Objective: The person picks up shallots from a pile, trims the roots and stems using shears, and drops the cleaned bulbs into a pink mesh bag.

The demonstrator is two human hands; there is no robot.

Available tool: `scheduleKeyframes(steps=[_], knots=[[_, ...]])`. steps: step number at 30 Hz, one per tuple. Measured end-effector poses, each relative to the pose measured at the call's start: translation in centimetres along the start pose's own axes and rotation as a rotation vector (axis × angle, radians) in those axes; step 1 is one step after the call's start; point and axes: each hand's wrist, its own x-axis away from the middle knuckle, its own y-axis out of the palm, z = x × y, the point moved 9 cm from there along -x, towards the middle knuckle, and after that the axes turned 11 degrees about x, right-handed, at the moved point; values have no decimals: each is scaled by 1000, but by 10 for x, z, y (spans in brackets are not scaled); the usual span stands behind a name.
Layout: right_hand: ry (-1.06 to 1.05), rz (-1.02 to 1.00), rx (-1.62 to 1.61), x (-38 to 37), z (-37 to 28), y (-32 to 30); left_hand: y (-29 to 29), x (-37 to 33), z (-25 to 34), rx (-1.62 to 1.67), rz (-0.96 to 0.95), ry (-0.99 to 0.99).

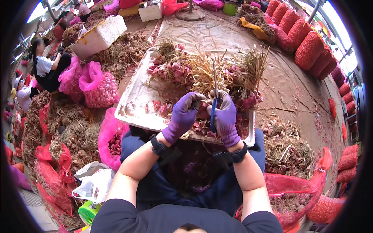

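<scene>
Across my lap lies a white tray [132,93] with bunches of shallots [175,69], their dry straw-coloured stalks [210,72] and loose reddish skins. Both hands wear purple gloves with greyish fingers. My right hand [226,118] grips blue-handled scissors [213,114], blades pointing away from me over the stalks. Close beside it, my left hand [183,116] has its fingers pinched together next to the scissors. What those fingers hold is too small and hidden to make out.
Pink mesh bags [101,87] and heaps of dried shallots [77,136] stand at left, near a white foam box [100,37] and a seated person [44,64]. Another heap [285,147] and a red mesh bag [291,184] lie at right. Full red sacks [309,50] line the far right.
</scene>
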Motion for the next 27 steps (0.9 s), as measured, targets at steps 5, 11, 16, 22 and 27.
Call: scheduleKeyframes(steps=[5,11,16,22,27], knots=[[89,-78,-281,-1,13,5,4,0,-38,532,0,-368],[199,-162,-178,7,3,6,0,2,-25,312,35,-324],[179,-148,-229,3,20,6,-1,2,-24,328,75,-258],[-82,65,381,-4,-14,-15,18,12,-42,868,-93,-662],[-24,-234,-197,1,-17,2,5,1,-31,598,-53,-550]])
